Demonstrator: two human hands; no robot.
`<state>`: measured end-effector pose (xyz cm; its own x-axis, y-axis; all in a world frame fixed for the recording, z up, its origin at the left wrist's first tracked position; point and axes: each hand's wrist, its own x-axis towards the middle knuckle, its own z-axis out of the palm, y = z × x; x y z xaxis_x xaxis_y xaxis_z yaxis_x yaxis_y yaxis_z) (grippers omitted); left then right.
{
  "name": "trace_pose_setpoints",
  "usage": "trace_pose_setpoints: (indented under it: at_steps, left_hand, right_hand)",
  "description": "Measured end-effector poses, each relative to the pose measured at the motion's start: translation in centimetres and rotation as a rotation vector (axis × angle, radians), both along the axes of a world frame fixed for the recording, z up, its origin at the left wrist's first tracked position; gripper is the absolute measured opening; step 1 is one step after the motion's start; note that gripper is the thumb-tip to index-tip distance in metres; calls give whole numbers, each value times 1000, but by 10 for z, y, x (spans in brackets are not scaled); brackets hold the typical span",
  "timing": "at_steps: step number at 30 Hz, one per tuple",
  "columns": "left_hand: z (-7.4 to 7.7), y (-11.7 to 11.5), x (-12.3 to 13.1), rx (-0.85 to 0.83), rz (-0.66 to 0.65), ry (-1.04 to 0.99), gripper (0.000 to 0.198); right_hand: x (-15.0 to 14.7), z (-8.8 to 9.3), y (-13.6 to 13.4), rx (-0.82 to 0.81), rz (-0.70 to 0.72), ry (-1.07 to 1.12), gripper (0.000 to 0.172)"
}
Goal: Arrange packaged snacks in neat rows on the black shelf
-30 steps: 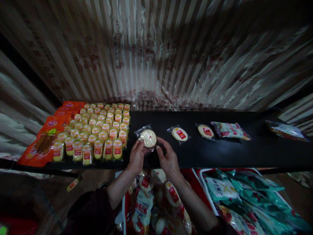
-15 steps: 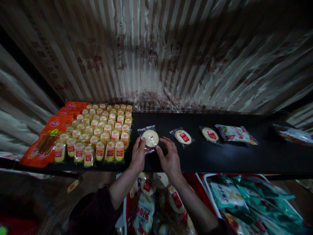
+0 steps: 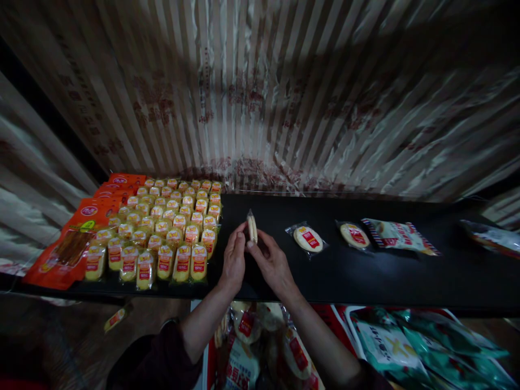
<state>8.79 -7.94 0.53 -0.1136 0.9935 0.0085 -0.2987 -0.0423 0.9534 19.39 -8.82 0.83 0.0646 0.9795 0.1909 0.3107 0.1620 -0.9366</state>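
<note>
Above the black shelf (image 3: 365, 276), my left hand (image 3: 234, 260) and my right hand (image 3: 273, 262) meet around one wrapped round cake (image 3: 252, 226). It is held on edge, so its narrow side faces me. The fingers of both hands are closed at its lower part, thumbs toward me. To the right lie a flat wrapped round cake (image 3: 308, 239) with a red label and another wrapped cake (image 3: 355, 235) like it. On the left stand rows of small yellow wrapped cakes (image 3: 165, 261) with red and white labels.
Orange snack bags (image 3: 60, 254) fill the shelf's left end. A striped packet (image 3: 400, 236) and another packet (image 3: 491, 236) lie at right. Below the shelf, a basket holds round cakes (image 3: 246, 325); another contains green bags (image 3: 439, 341). Striped sheeting (image 3: 252, 108) hangs behind.
The round cake has been turned from face-up onto its edge. My hands have come closer together, and my right hand now touches it. The view has shifted slightly.
</note>
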Motion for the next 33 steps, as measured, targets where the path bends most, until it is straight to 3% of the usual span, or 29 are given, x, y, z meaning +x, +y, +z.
trace_pose_setpoints:
  at_steps: [4,7,11,17,23,29,33]
  left_hand:
    - [-5,4,0,-2,15,149,24]
    - [-9,6,0,12,17,278,24]
    - [-13,8,0,8,34,346,32]
    - [-16,14,-3,-1,97,262,39]
    - [-14,18,-9,-77,52,135,46]
    - [-5,27,-6,-78,52,240,50]
    - [0,45,7,-27,109,352,53]
  right_hand:
    - [4,-3,9,-49,-56,73,32]
    - [4,-6,15,-143,-55,298,38]
    - [0,-16,26,-215,-169,529,47]
    - [-4,-25,50,-226,-192,424,47]
    - [-7,-27,76,-254,-134,450,45]
    - [-7,-23,96,-220,-147,451,45]
    - [-5,-25,116,-176,-182,354,45]
